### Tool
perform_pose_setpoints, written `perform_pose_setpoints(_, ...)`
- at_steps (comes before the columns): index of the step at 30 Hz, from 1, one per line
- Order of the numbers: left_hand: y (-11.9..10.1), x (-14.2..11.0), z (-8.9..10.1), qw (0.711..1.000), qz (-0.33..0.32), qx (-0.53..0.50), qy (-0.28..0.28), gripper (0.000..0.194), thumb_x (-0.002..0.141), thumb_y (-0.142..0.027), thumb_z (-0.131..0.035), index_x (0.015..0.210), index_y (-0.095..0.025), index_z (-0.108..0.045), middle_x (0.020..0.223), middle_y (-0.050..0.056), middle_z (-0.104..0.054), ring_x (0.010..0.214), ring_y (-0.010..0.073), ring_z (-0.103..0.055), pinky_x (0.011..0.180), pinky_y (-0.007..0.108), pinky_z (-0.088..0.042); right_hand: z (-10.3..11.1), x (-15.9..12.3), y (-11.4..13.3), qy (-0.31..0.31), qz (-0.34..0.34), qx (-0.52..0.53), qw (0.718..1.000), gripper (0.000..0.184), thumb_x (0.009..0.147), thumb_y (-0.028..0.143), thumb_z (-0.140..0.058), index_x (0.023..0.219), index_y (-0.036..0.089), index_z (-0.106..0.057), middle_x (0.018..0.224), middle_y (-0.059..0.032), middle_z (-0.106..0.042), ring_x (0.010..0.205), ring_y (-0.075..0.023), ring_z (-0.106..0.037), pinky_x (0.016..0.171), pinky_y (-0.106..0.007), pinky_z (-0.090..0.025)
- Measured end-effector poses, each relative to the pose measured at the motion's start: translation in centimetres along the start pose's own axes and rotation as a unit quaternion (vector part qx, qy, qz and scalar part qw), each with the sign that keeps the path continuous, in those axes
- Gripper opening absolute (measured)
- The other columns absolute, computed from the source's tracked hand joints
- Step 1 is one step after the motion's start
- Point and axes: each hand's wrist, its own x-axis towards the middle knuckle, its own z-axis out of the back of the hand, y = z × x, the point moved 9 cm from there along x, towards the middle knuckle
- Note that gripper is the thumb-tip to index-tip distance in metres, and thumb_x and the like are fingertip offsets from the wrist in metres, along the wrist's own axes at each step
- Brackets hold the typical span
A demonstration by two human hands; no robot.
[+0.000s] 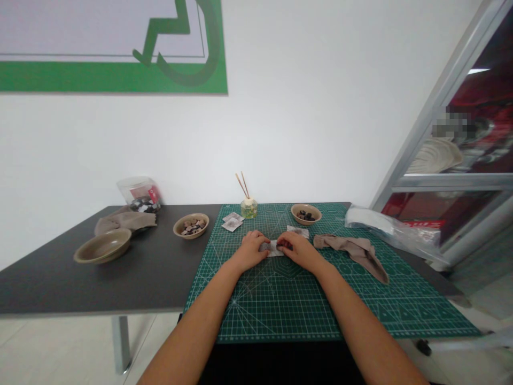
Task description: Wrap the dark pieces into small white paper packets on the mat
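Observation:
Both hands are together over the green cutting mat, at either end of a small white packet (276, 249) with grey print. My left hand (251, 252) has its thumb and fingers closed at the packet's left end, around a grey patch that may be its printed part. My right hand (300, 251) bends its fingers around a small dark piece (285, 245) at the right end; its exact kind is hidden. Just behind that hand lies another packet (298, 231). A tan bowl (295, 216) of dark pieces stands farther back.
Left of the mat (272, 321) are a bowl (176, 231) of brownish pieces, another tan bowl (82, 258), a taupe cloth (128, 220) and a clear tub (138, 187). A reed diffuser (249, 208) stands behind packets (232, 221). Rightward lie a cloth (356, 248) and plastic-wrapped item (385, 224).

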Motion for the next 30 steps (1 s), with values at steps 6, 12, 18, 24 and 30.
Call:
perform_pose_setpoints(6, -0.1, 0.0, 0.1, 1.0, -0.003, 0.004, -0.002, 0.024, 0.075, -0.021, -0.058, 0.098, -0.021, -0.063, 0.102, 0.005, -0.055, 0.098, 0.0215, -0.048, 0.088, 0.037, -0.039, -1.0, 0.3, 1.2, 0.026, 0.061, 0.002, 0.998, 0.019, 0.08, 0.009, -0.053, 0.092, 0.018, -0.064, 0.086, -0.0048, -0.059, 0.081, -0.0159, -0.054, 0.074, -0.03, -0.044)
perform_pose_setpoints(12, -0.1, 0.0, 0.1, 1.0, 0.003, 0.004, -0.002, 0.026, 0.074, -0.022, -0.06, 0.099, -0.021, -0.063, 0.103, 0.006, -0.055, 0.1, 0.0221, -0.047, 0.089, 0.037, -0.039, 0.1, -0.1, 0.1, -0.003, 0.01, -0.016, 1.0, 0.015, 0.079, 0.011, -0.054, 0.089, 0.017, -0.063, 0.081, -0.0041, -0.059, 0.078, -0.0161, -0.054, 0.07, -0.029, -0.043)
perform_pose_setpoints(18, -0.1, 0.0, 0.1, 1.0, -0.007, 0.002, -0.007, 0.024, 0.075, -0.022, -0.058, 0.099, -0.021, -0.064, 0.102, 0.006, -0.055, 0.099, 0.0217, -0.048, 0.089, 0.037, -0.039, -1.0, 0.2, 1.1, 0.023, 0.033, -0.007, 0.999, 0.016, 0.077, 0.007, -0.053, 0.088, 0.016, -0.058, 0.083, -0.0038, -0.059, 0.075, -0.0151, -0.053, 0.069, -0.028, -0.042)
perform_pose_setpoints(24, -0.1, 0.0, 0.1, 1.0, -0.004, 0.004, -0.005, 0.026, 0.074, -0.021, -0.06, 0.099, -0.02, -0.063, 0.102, 0.006, -0.055, 0.099, 0.0221, -0.047, 0.089, 0.037, -0.038, -0.4, -0.1, -0.2, 0.0, -0.005, -0.014, 1.0, 0.008, 0.077, 0.011, -0.055, 0.082, 0.016, -0.055, 0.077, -0.0024, -0.057, 0.073, -0.0156, -0.052, 0.067, -0.028, -0.041)
perform_pose_setpoints(30, -0.1, 0.0, 0.0, 1.0, -0.006, 0.006, -0.004, 0.025, 0.075, -0.021, -0.059, 0.099, -0.021, -0.063, 0.102, 0.005, -0.054, 0.099, 0.0216, -0.047, 0.089, 0.036, -0.039, -0.8, 0.1, 0.3, 0.011, -0.003, 0.013, 1.0, 0.01, 0.076, 0.01, -0.056, 0.083, 0.017, -0.056, 0.077, -0.0016, -0.058, 0.072, -0.0147, -0.053, 0.066, -0.027, -0.042)
